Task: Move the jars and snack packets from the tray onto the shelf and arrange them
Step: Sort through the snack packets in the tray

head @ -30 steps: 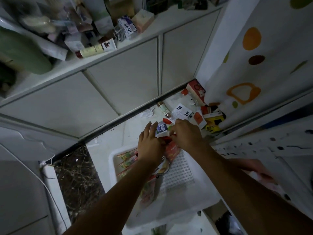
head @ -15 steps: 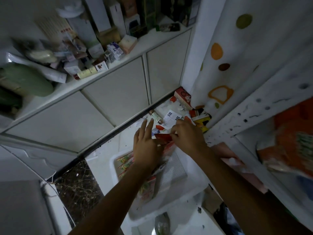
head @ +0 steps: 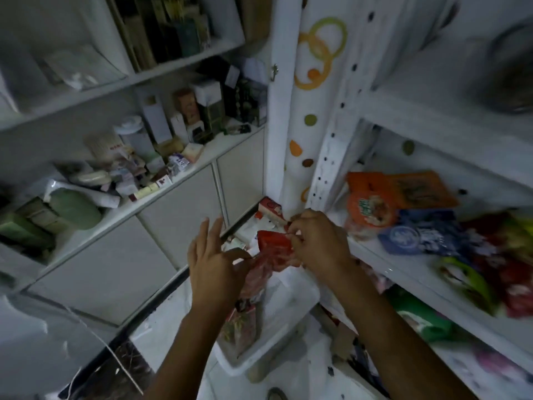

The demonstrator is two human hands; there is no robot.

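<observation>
A strip of red snack packets hangs above the white tray, its lower end still down in the tray with other packets. My right hand pinches the top red packet. My left hand pinches the strip lower down with thumb and forefinger, the other fingers spread upward. Just to the right is the white shelf, where an orange packet, a blue packet and green and red packets lie. No jars are visible.
To the left stands a white cabinet ledge crowded with boxes and bottles. A spotted curtain hangs beside the shelf's perforated post. Small boxes lie on the floor behind the tray. A green packet sits on the lower shelf.
My view has tilted up, bringing the shelf into sight. Both hands have risen from the tray, lifting the red packet strip up toward the shelf.
</observation>
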